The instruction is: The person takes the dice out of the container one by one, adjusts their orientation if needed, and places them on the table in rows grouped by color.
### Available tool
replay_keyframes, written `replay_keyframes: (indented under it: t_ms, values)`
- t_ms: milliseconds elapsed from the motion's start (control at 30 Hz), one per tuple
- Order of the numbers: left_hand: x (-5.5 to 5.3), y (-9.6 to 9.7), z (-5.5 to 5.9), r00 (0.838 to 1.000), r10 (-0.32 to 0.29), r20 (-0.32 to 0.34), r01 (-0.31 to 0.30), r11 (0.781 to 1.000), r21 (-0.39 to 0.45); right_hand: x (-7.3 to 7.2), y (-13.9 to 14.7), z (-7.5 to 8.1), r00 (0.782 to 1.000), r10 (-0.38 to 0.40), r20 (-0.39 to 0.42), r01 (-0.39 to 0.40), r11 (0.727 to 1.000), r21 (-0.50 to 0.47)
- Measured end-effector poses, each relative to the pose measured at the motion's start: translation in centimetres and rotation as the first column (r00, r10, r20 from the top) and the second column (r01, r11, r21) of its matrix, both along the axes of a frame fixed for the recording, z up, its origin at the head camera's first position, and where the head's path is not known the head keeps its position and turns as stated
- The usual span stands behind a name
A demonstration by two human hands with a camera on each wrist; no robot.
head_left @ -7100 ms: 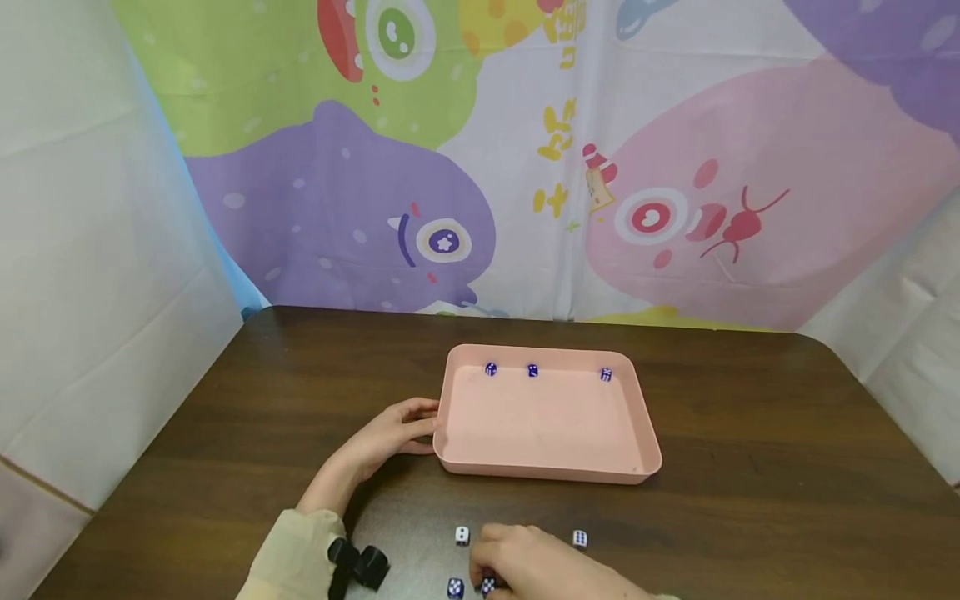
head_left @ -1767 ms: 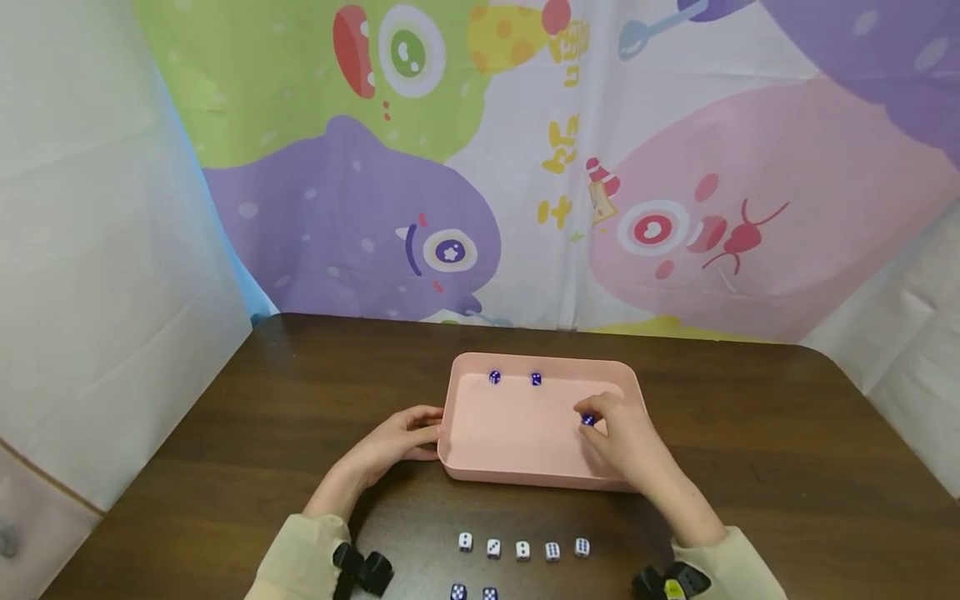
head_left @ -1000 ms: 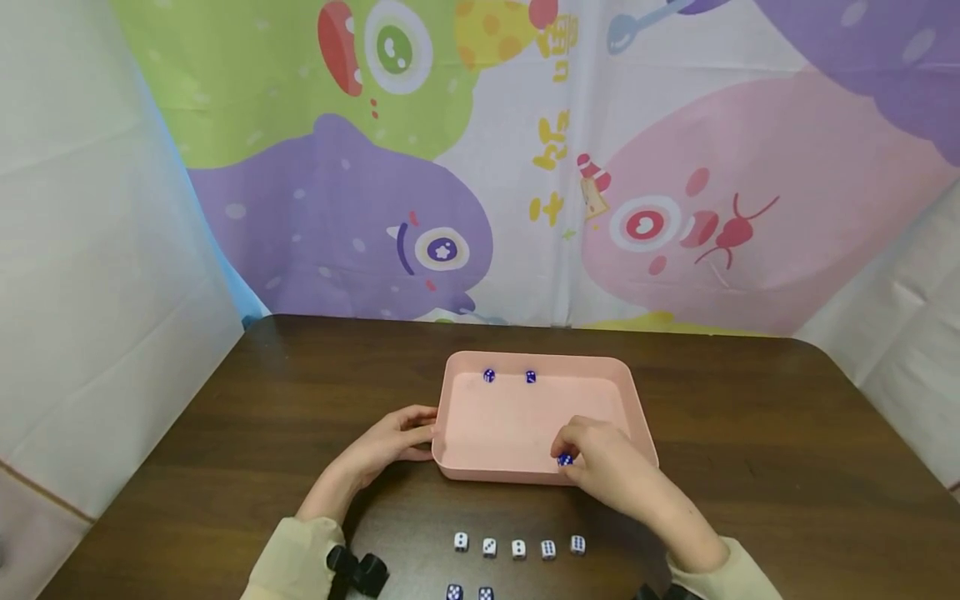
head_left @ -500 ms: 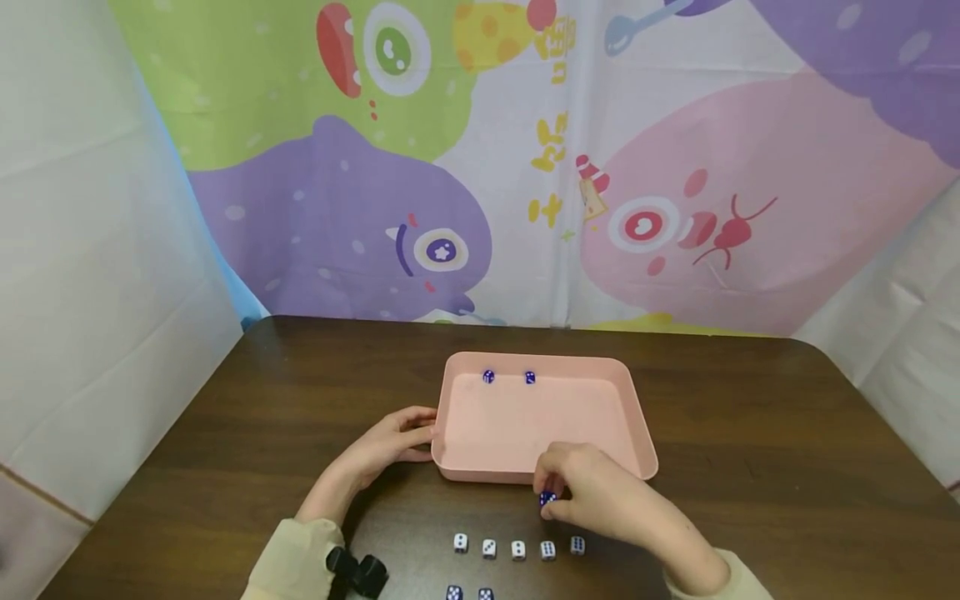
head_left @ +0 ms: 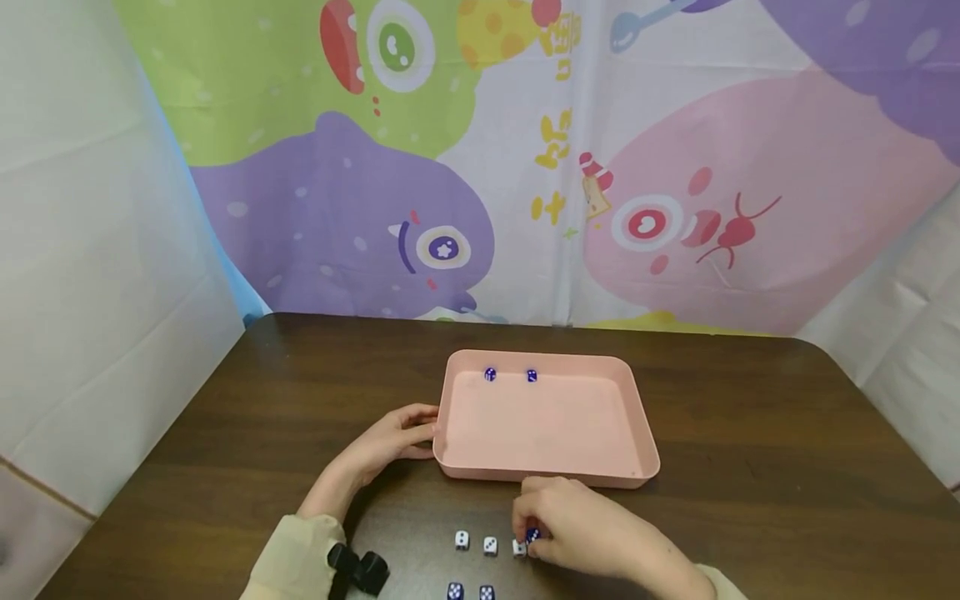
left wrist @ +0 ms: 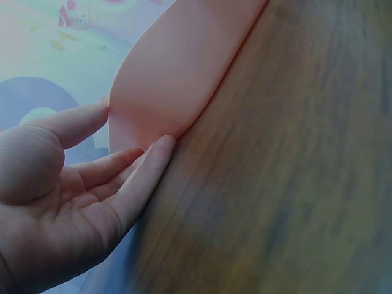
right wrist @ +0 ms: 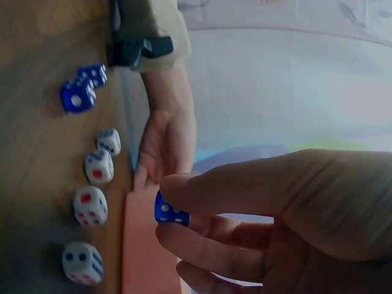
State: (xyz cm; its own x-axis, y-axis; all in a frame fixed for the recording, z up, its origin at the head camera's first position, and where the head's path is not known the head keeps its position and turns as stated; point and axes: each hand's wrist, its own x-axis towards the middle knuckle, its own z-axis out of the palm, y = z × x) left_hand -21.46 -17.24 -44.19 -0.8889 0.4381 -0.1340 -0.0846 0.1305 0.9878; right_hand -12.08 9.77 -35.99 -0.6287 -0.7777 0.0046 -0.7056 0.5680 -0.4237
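Note:
My right hand [head_left: 581, 525] pinches a blue die [right wrist: 168, 211] between thumb and fingertips, over the row of white dice in front of the tray. In the head view that die overlaps the edge of a white die [head_left: 519, 548]; whether they touch, I cannot tell. My left hand [head_left: 386, 442] rests with extended fingers against the left wall of the pink tray [head_left: 547, 475]. At the tray's far side lie two blue dice, one blue die [head_left: 491, 375] left of the other blue die [head_left: 532, 376].
Two more white dice, a left one [head_left: 462, 540] and a middle one [head_left: 491, 547], show in the row; my right hand hides its right end. Nearer me sit two blue dice, a left blue die [head_left: 455, 591] and a right blue die [head_left: 487, 592]. Everything stands on a dark wooden table [head_left: 750, 433].
Earlier my right hand was at a blue die on the table, with three in the tray. It has since taken the rightmost one and carried it towards me. My left hand stays at the tray.

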Motion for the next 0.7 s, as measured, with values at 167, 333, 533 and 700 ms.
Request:
replay_keyframes:
  t_ms: [167, 333, 533, 700]
  values:
    - [0.1, 0.0, 0.1, 1.000, 0.001, 0.001, -0.001, 1.000, 0.005, 0.5, -0.6, -0.2, 0.999, 0.036, -0.013, -0.035, 0.998, 0.047]
    - [0.1, -0.1, 0.2, 1.000, -0.001, -0.003, 0.001, 1.000, 0.004, 0.9, -1.0, -0.4, 0.998, 0.061, -0.005, -0.060, 0.995, 0.084]
    - [0.1, 0.0, 0.3, 1.000, 0.002, -0.002, -0.002, 1.000, -0.006, 1.2, -1.3, -1.0, 0.996, 0.091, 0.019, -0.092, 0.991, 0.093]
    - [0.2, 0.0, 0.3, 1.000, -0.001, -0.002, 0.001, 1.000, -0.004, 1.5, -1.7, -1.3, 0.996, 0.064, 0.066, -0.073, 0.988, 0.140]
